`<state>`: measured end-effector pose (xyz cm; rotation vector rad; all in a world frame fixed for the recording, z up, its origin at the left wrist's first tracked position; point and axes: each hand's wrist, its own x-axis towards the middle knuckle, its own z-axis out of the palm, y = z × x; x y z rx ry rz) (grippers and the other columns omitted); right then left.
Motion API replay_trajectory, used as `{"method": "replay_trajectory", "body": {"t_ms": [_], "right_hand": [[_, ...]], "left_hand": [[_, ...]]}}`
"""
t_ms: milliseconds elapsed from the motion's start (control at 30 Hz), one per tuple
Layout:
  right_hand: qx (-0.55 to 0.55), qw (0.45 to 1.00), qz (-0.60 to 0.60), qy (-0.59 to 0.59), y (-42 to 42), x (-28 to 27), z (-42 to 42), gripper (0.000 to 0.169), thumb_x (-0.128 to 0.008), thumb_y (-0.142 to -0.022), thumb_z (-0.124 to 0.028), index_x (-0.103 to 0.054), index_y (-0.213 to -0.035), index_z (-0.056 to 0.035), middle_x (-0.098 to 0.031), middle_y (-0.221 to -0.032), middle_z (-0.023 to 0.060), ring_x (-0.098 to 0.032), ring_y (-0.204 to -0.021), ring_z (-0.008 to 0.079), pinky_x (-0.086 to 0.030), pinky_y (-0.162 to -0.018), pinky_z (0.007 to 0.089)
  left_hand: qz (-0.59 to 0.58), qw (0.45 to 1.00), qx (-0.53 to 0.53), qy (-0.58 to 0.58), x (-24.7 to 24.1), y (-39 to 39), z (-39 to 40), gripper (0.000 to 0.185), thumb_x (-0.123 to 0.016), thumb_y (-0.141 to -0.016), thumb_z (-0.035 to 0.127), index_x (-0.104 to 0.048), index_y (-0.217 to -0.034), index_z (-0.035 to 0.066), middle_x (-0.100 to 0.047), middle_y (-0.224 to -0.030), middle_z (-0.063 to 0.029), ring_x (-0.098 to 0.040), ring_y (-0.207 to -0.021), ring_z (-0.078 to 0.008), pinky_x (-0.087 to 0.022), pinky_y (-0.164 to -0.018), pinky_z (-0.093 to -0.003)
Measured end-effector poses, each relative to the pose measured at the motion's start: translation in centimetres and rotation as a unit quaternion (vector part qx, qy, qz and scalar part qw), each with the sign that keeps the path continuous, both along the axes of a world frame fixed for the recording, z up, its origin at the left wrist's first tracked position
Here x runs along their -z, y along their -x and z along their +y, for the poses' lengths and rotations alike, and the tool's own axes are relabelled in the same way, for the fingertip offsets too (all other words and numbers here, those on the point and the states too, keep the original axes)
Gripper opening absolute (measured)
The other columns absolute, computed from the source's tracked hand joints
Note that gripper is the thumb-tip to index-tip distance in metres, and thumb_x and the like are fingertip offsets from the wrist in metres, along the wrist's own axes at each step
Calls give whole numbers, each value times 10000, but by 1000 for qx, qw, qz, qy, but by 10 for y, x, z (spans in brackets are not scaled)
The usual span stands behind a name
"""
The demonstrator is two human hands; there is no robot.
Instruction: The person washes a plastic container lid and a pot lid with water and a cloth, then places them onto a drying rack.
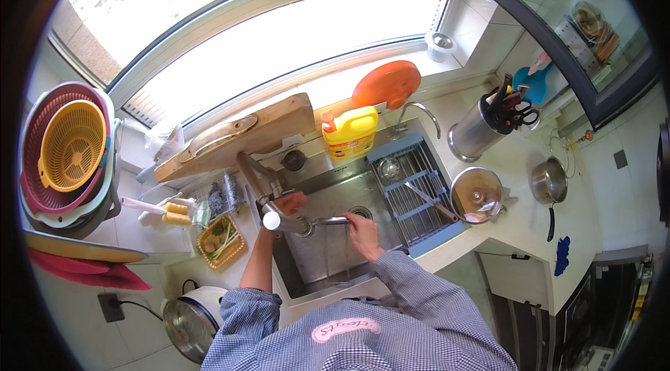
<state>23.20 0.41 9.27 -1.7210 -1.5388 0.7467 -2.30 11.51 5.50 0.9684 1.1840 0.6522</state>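
Before me is a stainless steel sink (324,250) with a metal faucet (282,224) at its left side. My left hand (291,203) reaches in behind the faucet, fingers stretched to the right, with no object visible in it; the faucet hides part of it. The fingers of my right hand (364,235) close on the end of a thin metal bar (331,220) beside the faucet. Whether this bar is the faucet's lever or a separate piece is unclear. Below it a thin wire frame (338,282) shows in the basin. The drain (361,212) lies just past my right hand.
A blue-edged draining rack (450,237) spans the sink's right side, bearing a knife (429,201) and a glass (389,168). Behind stand a yellow detergent jug (350,133) and a wooden cutting board (282,122). A knife holder (471,133), glass lid (476,195) and saucepan (548,182) occupy the right counter.
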Motion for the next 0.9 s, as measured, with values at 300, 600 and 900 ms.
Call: {"method": "replay_trajectory", "body": {"t_ms": [300,600,900], "right_hand": [[207,972,18,-107,-115,-25,3,270,-513,-917,-59,-634,-1156,-92,-664,-1056,167,-657,-956,327,-522,-781,393],[282,959,3,-22,-187,-1,39,328,-436,-951,-76,-554,-1256,-60,-633,-1072,236,-625,-970,350,-489,-820,404],[481,846,218,-76,-208,73,-16,258,-522,-939,-105,-564,-1133,59,-652,-1027,144,-657,-856,234,-528,-786,318]], "left_hand": [[20,992,-104,-68,20,-23,12,316,-527,-978,265,-628,-1189,53,-688,-1070,-49,-622,-809,-85,-487,-694,-210],[-77,992,-83,-58,144,41,-59,303,-529,-964,293,-633,-1140,70,-685,-1017,-51,-640,-826,-114,-501,-682,-255],[51,991,-77,92,64,-19,-109,261,-557,-935,250,-639,-1124,90,-696,-987,-43,-661,-762,-126,-504,-639,-243]]}}
